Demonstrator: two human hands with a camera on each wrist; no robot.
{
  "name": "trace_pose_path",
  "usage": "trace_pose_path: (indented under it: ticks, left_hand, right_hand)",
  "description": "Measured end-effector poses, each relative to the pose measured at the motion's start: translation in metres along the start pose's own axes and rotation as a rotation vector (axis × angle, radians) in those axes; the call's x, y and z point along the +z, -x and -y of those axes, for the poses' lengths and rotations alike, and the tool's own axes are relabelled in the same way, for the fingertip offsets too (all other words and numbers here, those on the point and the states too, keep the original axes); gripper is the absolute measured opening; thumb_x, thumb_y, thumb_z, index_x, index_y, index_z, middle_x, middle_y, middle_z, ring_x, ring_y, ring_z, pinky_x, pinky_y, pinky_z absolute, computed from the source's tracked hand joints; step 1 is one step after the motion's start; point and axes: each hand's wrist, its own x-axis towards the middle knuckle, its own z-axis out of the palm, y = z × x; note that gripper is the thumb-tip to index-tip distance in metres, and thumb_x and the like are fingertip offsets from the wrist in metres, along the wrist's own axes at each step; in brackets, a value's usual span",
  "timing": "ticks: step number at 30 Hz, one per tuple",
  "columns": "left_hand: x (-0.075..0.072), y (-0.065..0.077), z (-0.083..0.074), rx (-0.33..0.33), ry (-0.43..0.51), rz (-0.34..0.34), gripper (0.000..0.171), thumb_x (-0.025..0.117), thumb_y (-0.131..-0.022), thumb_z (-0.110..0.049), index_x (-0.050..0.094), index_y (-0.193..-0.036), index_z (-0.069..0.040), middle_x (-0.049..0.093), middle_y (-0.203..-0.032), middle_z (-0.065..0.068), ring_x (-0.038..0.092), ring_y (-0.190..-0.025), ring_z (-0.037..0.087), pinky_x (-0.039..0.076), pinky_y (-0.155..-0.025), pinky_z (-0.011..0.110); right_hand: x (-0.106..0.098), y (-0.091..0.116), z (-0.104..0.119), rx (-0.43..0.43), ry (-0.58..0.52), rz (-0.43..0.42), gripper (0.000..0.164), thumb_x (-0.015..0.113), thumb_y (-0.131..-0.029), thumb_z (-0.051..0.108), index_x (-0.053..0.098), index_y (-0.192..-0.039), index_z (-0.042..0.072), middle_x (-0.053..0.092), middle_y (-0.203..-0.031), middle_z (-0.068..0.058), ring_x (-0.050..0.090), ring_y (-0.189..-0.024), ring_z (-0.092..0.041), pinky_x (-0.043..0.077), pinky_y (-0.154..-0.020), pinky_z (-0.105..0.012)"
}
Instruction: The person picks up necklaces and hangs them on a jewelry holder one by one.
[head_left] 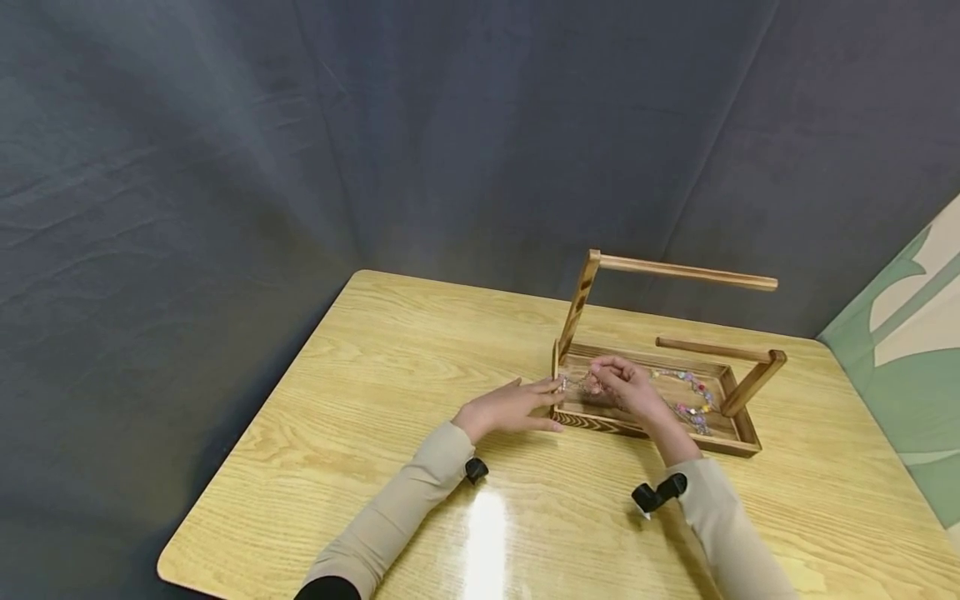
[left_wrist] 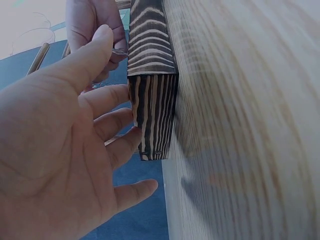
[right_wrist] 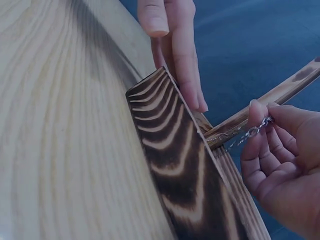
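My right hand [head_left: 632, 390] pinches one end of a thin silver chain [right_wrist: 252, 132] between thumb and index finger, above the wooden tray [head_left: 600, 422]. The chain trails down toward the tray's left end; its lower end is partly hidden. At that end wall is my left hand [head_left: 513, 407], fingers extended and fingertips at the wall's upper edge, as the left wrist view shows. Inside the tray's right half lies a string of colourful beads [head_left: 703, 392], partly behind my right forearm.
The tray carries a left post [head_left: 577, 304] with a long upper bar [head_left: 690, 272], and a right post [head_left: 752, 385] with a shorter, lower bar [head_left: 708, 349]. It stands on a wood-grain table [head_left: 390, 358], with a dark curtain [head_left: 480, 150] behind.
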Motion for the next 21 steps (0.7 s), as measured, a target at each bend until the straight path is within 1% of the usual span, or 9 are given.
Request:
trace_pose_path:
  ticks: [2, 4, 7, 9, 12, 14, 16, 18, 21]
  left_hand:
    - [0.0, -0.001, 0.0, 0.004, -0.005, -0.004, 0.071, 0.037, -0.09, -0.062, 0.021, -0.149, -0.026, 0.008, -0.156, -0.003, 0.012, -0.142, 0.013, 0.011, -0.116, 0.051]
    - [0.0, -0.001, 0.0, 0.007, -0.006, -0.005, 0.071, 0.037, -0.09, -0.061, 0.021, -0.149, -0.025, 0.008, -0.156, -0.003, 0.012, -0.142, 0.013, 0.011, -0.116, 0.051]
    - [-0.001, 0.0, 0.0, 0.007, -0.005, -0.001, 0.071, 0.037, -0.09, -0.062, 0.022, -0.149, -0.024, 0.008, -0.156, -0.003, 0.011, -0.142, 0.013, 0.012, -0.116, 0.051]
    - [-0.001, 0.001, -0.001, 0.005, -0.002, 0.002, 0.071, 0.037, -0.09, -0.062, 0.022, -0.149, -0.023, 0.008, -0.156, -0.002, 0.011, -0.142, 0.013, 0.012, -0.116, 0.05]
    - [-0.001, 0.001, -0.001, 0.004, -0.003, 0.005, 0.072, 0.037, -0.09, -0.061, 0.022, -0.149, -0.023, 0.008, -0.156, -0.002, 0.012, -0.142, 0.014, 0.012, -0.116, 0.05]
    - [-0.002, 0.001, -0.001, 0.008, -0.001, 0.006, 0.071, 0.038, -0.091, -0.06, 0.022, -0.149, -0.022, 0.008, -0.156, -0.001, 0.012, -0.142, 0.014, 0.012, -0.116, 0.051]
    - [-0.002, 0.001, -0.002, 0.011, -0.002, 0.007, 0.071, 0.039, -0.091, -0.059, 0.022, -0.149, -0.021, 0.008, -0.156, -0.001, 0.013, -0.142, 0.015, 0.011, -0.116, 0.051]
    - [-0.001, 0.001, -0.002, 0.011, -0.003, 0.007, 0.071, 0.04, -0.091, -0.058, 0.022, -0.149, -0.021, 0.007, -0.156, -0.001, 0.013, -0.142, 0.015, 0.011, -0.116, 0.051]
    - [-0.001, 0.0, -0.002, 0.007, 0.001, 0.01, 0.071, 0.041, -0.091, -0.057, 0.022, -0.149, -0.021, 0.005, -0.156, -0.002, 0.013, -0.142, 0.014, 0.01, -0.116, 0.05]
  right_hand:
    - [-0.001, 0.0, 0.001, -0.02, 0.0, -0.002, 0.022, 0.055, -0.094, 0.026, 0.059, -0.11, 0.012, 0.067, -0.09, 0.002, 0.062, -0.073, -0.008, 0.052, -0.064, -0.03]
    - [-0.002, 0.0, 0.002, -0.037, 0.004, 0.007, 0.022, 0.054, -0.094, 0.025, 0.06, -0.111, 0.011, 0.068, -0.091, 0.003, 0.062, -0.075, -0.01, 0.053, -0.067, -0.031]
    - [-0.002, 0.0, 0.003, -0.06, -0.016, 0.021, 0.02, 0.055, -0.094, 0.022, 0.061, -0.11, 0.012, 0.069, -0.092, 0.003, 0.063, -0.076, -0.013, 0.052, -0.065, -0.03]
    - [-0.001, 0.0, 0.004, -0.066, -0.036, 0.03, 0.022, 0.055, -0.094, 0.021, 0.06, -0.112, 0.009, 0.069, -0.095, 0.002, 0.064, -0.077, -0.014, 0.052, -0.063, -0.029]
    - [-0.001, 0.0, 0.006, -0.08, -0.073, 0.041, 0.03, 0.054, -0.095, 0.018, 0.054, -0.117, -0.002, 0.068, -0.101, -0.003, 0.064, -0.078, -0.013, 0.051, -0.06, -0.028]
    - [-0.001, 0.0, 0.007, -0.089, -0.096, 0.047, 0.036, 0.053, -0.095, 0.016, 0.049, -0.12, -0.009, 0.067, -0.102, -0.004, 0.064, -0.078, -0.01, 0.053, -0.063, -0.026]
    - [-0.001, -0.001, 0.008, -0.108, -0.116, 0.055, 0.037, 0.052, -0.095, 0.014, 0.046, -0.121, -0.013, 0.067, -0.104, -0.004, 0.063, -0.08, -0.008, 0.054, -0.067, -0.026]
    - [-0.002, -0.001, 0.011, -0.117, -0.119, 0.057, 0.033, 0.052, -0.095, 0.013, 0.049, -0.12, -0.01, 0.067, -0.102, -0.001, 0.063, -0.08, -0.007, 0.055, -0.073, -0.027]
    - [-0.003, -0.001, 0.016, -0.129, -0.086, 0.048, 0.026, 0.052, -0.096, 0.014, 0.055, -0.116, -0.002, 0.065, -0.101, 0.004, 0.063, -0.082, -0.01, 0.055, -0.076, -0.028]
